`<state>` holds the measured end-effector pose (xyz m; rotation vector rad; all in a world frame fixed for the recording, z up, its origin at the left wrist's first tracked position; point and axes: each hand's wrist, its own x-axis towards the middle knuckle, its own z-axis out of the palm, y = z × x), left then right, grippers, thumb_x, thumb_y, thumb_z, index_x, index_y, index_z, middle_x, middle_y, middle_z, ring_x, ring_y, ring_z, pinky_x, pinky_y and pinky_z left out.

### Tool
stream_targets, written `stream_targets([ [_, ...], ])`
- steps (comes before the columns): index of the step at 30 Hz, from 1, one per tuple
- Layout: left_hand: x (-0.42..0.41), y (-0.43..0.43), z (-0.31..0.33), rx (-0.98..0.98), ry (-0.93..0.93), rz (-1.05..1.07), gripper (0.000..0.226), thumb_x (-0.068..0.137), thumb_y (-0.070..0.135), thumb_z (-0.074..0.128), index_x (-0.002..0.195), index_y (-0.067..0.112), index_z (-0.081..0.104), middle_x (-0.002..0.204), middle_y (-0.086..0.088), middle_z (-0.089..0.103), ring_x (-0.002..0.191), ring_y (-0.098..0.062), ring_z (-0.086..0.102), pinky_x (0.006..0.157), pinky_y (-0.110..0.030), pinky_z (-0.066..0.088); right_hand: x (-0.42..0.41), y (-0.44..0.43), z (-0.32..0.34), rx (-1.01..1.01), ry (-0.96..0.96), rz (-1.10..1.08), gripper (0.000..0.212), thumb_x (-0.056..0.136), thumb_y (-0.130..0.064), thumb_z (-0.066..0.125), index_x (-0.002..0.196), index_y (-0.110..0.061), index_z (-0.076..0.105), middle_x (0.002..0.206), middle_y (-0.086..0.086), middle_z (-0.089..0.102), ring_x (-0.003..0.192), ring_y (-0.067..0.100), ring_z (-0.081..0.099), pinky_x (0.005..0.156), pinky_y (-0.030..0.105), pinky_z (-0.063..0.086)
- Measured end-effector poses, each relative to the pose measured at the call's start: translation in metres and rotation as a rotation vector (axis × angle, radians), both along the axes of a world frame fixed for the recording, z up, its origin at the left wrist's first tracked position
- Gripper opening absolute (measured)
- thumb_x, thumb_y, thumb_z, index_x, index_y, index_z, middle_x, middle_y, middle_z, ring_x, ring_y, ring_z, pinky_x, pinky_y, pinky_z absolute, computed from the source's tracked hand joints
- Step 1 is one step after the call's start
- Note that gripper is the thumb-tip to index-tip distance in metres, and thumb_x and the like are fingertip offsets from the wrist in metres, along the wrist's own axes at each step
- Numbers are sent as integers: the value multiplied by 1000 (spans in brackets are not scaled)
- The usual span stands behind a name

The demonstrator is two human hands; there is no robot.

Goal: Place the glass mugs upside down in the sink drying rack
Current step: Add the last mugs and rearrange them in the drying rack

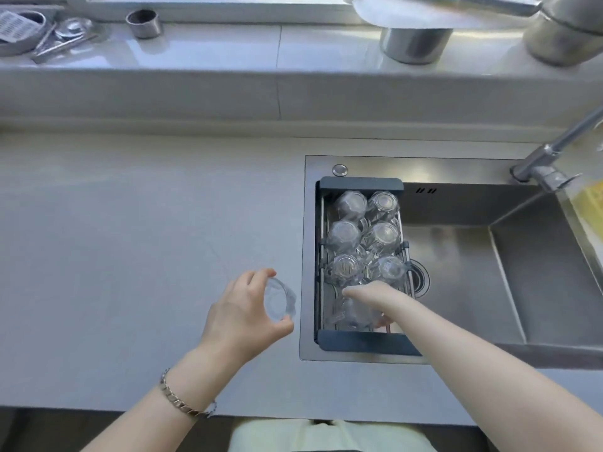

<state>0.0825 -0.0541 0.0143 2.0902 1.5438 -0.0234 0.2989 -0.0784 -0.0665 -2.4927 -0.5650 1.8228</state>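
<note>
A dark-framed drying rack sits across the left end of the steel sink. Several clear glass mugs stand upside down in it, in two columns. My right hand reaches down into the rack's near end and holds another glass mug there; its fingers are partly hidden behind the glass. My left hand hovers over the counter just left of the sink, gripping a clear glass mug tilted on its side with the mouth facing right.
The grey countertop stretches left of the sink. The sink basin lies right of the rack, with a drain and a faucet. Steel cups and utensils sit on the window ledge.
</note>
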Motion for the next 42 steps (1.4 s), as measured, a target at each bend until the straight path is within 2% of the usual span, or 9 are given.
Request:
stream_targets([
  [3, 2, -5, 0, -8, 14, 14, 65, 75, 41, 65, 133, 29, 38, 132, 12, 47, 123, -11, 45, 87, -24, 41, -4, -3, -9, 79, -124, 69, 38, 84, -43, 52, 95, -7, 52, 74, 6, 52, 57, 20, 48, 46, 22, 34],
  [8, 1, -9, 0, -43, 17, 48, 65, 74, 39, 66, 132, 29, 39, 131, 11, 48, 124, -12, 46, 91, -26, 42, -10, -17, -23, 191, -381, 201, 42, 86, -49, 50, 85, -7, 54, 102, 14, 66, 97, 32, 62, 71, 28, 42],
  [12, -1, -11, 1, -43, 29, 48, 65, 74, 39, 67, 132, 28, 40, 132, 10, 49, 123, -12, 47, 90, -27, 42, -14, -22, -28, 243, -392, 68, 73, 80, -55, 58, 123, 1, 41, 123, 17, 60, 113, 33, 57, 85, 34, 47],
  [18, 5, -9, 4, -91, 40, 49, 65, 74, 41, 67, 131, 29, 40, 131, 9, 50, 121, -13, 48, 90, -27, 42, 6, -45, -24, 390, -111, 19, 60, 80, -38, 66, 129, -11, 44, 126, 7, 53, 111, 26, 57, 91, 33, 46],
  [23, 31, 4, 5, -371, -193, 292, 49, 73, 35, 71, 117, 28, 51, 112, 2, 58, 93, -16, 59, 74, -28, 50, 21, -82, 13, 733, -99, 238, 62, 74, -17, 73, 122, -43, 44, 127, -15, 51, 99, -3, 54, 88, 14, 44],
  [28, 81, -3, 4, -772, -514, 393, 30, 80, 30, 68, 105, 13, 60, 100, -7, 64, 86, -19, 63, 53, -31, 59, 11, -109, 42, 1145, -47, 208, 72, 64, -35, 78, 119, -60, 39, 136, -31, 36, 129, -8, 36, 101, 5, 32],
  [37, 124, -13, -19, -1249, -498, 376, 36, 91, 48, 44, 97, 15, 54, 102, -18, 64, 83, -30, 66, 64, -34, 59, 55, -129, 54, 945, 8, -73, 64, 55, -17, 89, 97, -52, 56, 106, -7, 67, 86, 17, 70, 76, 21, 56],
  [39, 129, -15, -31, -1031, -416, 265, 44, 96, 48, 32, 114, 13, 52, 103, -10, 60, 89, -29, 65, 68, -38, 59, 56, -125, 48, 903, -131, -145, 57, 53, -29, 87, 97, -46, 55, 108, -8, 62, 87, 19, 67, 73, 25, 54],
  [42, 126, -16, -63, -241, -48, -350, 42, 97, 36, 36, 130, 13, 48, 133, -6, 51, 115, -28, 54, 94, -42, 49, 62, -114, 29, 753, -344, -264, 51, 61, -28, 85, 101, -28, 52, 110, 3, 55, 99, 20, 54, 81, 31, 45],
])
